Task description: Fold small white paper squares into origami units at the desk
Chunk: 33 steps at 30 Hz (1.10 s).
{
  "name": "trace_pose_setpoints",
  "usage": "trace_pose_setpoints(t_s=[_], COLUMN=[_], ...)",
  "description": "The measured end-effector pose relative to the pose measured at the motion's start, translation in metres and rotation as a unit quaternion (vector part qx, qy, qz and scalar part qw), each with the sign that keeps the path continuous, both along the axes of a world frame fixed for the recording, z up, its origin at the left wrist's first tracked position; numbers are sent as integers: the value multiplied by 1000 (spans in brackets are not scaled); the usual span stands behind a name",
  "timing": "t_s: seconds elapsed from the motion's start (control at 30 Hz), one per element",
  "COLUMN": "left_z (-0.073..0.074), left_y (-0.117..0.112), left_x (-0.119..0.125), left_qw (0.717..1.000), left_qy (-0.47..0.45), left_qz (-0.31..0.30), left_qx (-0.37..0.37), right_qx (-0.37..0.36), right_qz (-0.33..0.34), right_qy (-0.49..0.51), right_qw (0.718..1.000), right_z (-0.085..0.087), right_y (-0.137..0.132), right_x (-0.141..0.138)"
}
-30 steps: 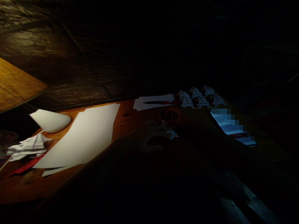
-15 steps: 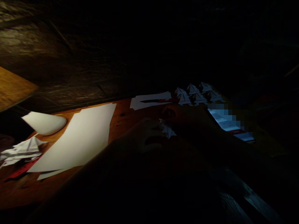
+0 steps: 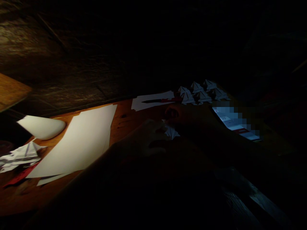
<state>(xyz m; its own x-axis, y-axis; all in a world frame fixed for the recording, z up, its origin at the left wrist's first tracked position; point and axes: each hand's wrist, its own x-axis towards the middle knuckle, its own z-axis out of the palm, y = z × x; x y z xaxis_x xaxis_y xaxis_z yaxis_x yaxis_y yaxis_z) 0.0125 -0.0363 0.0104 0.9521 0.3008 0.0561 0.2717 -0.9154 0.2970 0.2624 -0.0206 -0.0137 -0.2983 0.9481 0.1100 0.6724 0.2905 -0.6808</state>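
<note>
The scene is very dark. My left hand (image 3: 146,137) lies on the wooden table (image 3: 124,123), fingers curled and pressed onto a small white folded paper piece (image 3: 171,132). My right hand (image 3: 178,116) is just beyond it, fingers bent and pinching the same piece from the far side. Both forearms are in deep shadow. Several finished folded paper figures (image 3: 200,92) sit in a cluster behind the right hand.
A stack of white sheets (image 3: 81,140) lies left of my hands. Crumpled paper (image 3: 22,153) and a white curled sheet (image 3: 42,126) lie further left. A knife (image 3: 158,100) rests on a small sheet. A lit phone (image 3: 236,124) lies at right.
The view has drifted slightly, so everything sits a little higher and further left. Both hands stay on the small folded piece with only slight finger shifts.
</note>
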Motion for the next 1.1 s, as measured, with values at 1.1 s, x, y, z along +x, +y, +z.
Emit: trace_pose_setpoints(t_s=[1.1], left_z=[-20], left_y=[27], left_x=[0], left_qw=[951], left_qy=[-211], left_qz=[223], left_qx=[24], right_qx=[40], right_qz=[70], right_qy=[-72], right_qw=[994], right_z=[5], right_y=[-5], right_x=[23])
